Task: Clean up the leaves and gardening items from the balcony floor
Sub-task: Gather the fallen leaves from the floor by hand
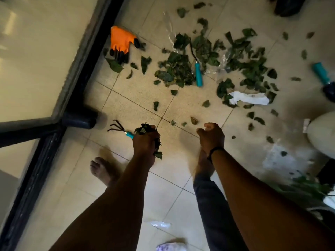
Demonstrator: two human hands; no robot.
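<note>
My left hand is closed tight in a full grip around two things at once: a bunch of leaves that sticks out above the knuckles and below the wrist side, and the teal handle of a small hand rake, whose dark prongs point out to the left over the floor. My right hand hangs beside it, apart from it, fingers curled in with the thumb up; I see nothing in that grip, though the palm side is turned away from me, so I can't be sure. A dark band sits on that wrist.

Ahead of both hands, most of the loose leaves lie scattered in a wide patch across the tiles. A teal-handled tool lies in the middle of them, and a second teal-handled tool lies at the right edge. An orange glove with black fingertips lies near the black door frame. A crumpled white rag lies among the leaves on the right, with clear plastic wrap beside the pile.
</note>
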